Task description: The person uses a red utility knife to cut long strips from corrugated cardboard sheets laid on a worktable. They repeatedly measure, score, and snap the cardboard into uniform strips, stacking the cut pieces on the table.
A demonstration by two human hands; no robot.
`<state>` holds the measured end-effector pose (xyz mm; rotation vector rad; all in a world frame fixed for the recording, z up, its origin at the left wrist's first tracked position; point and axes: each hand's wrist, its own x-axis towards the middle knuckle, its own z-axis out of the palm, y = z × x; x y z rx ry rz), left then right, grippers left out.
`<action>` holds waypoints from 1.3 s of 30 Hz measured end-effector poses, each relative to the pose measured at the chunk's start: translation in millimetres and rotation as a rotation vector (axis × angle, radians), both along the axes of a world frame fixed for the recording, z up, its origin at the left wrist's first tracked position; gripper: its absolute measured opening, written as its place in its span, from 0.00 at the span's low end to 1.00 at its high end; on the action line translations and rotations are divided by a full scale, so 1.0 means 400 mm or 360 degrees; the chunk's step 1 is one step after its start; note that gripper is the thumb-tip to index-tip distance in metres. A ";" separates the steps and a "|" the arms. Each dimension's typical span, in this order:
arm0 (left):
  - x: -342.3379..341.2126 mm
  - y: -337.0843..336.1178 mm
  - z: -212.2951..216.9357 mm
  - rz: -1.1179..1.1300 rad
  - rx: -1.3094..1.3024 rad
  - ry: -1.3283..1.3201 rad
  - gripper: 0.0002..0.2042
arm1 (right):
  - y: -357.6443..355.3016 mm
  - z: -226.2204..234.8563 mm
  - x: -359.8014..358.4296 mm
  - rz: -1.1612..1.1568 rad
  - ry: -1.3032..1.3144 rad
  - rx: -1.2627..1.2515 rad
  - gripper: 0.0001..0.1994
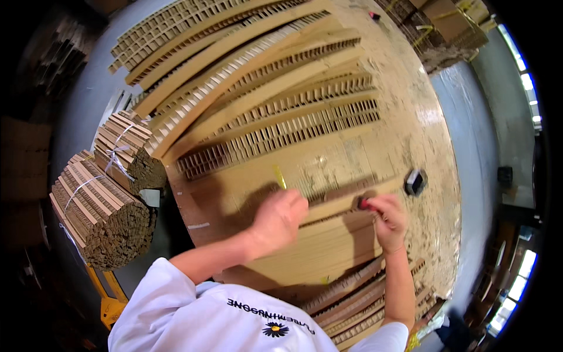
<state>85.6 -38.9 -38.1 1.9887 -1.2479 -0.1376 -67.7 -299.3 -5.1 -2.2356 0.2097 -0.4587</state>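
Note:
My right hand (390,220) is closed round a small red and black tool (365,203), whose exact kind I cannot make out. The tool is over the right part of a long cardboard strip (346,205) lying across the worktable. My left hand (280,218) hovers by the strip's left end with its fingers curled in, slightly blurred. Just beyond those fingers shows a short yellow strip (280,177); whether they grip it is hidden. Flat brown cardboard (328,243) lies beneath both hands.
Long slotted cardboard strips (281,135) cover the table's far side, and more strips (358,299) lie close to my body. A black roll-like object (415,182) sits at the right. Tied cardboard bundles (99,211) stand left of the table (434,234). Stacked cardboard (448,29) is far right.

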 end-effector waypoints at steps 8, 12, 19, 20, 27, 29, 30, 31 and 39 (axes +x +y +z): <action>0.322 -0.026 0.402 0.0675 -0.0385 -0.0705 0.02 | 0.004 0.022 -0.059 -0.0091 0.0084 -0.0023 0.12; 0.170 0.001 0.210 0.0110 -0.0094 -0.0174 0.06 | 0.019 -0.043 -0.092 -0.0012 0.0214 -0.0121 0.11; -0.094 0.064 -0.072 0.0001 0.0322 0.0664 0.05 | 0.012 -0.039 -0.049 0.0192 0.0276 -0.0344 0.12; -0.095 0.062 -0.083 -0.0039 0.0258 0.0509 0.06 | 0.010 -0.044 -0.048 0.0198 0.0267 -0.0361 0.12; -0.102 0.062 -0.098 -0.0039 0.0302 0.0519 0.07 | 0.000 -0.059 -0.031 0.0242 0.0227 -0.0416 0.12; -0.102 0.061 -0.094 -0.0039 0.0318 0.0534 0.07 | -0.002 -0.061 -0.030 0.0238 0.0247 -0.0429 0.12; -0.102 0.060 -0.094 -0.0029 0.0303 0.0523 0.07 | -0.003 -0.063 -0.030 0.0237 0.0259 -0.0435 0.12; -0.102 0.059 -0.093 -0.0020 0.0288 0.0512 0.06 | -0.006 -0.065 -0.030 0.0249 0.0267 -0.0414 0.12; -0.109 0.055 -0.090 0.0000 0.0295 0.0516 0.07 | -0.019 -0.081 -0.028 0.0267 0.0252 -0.0338 0.11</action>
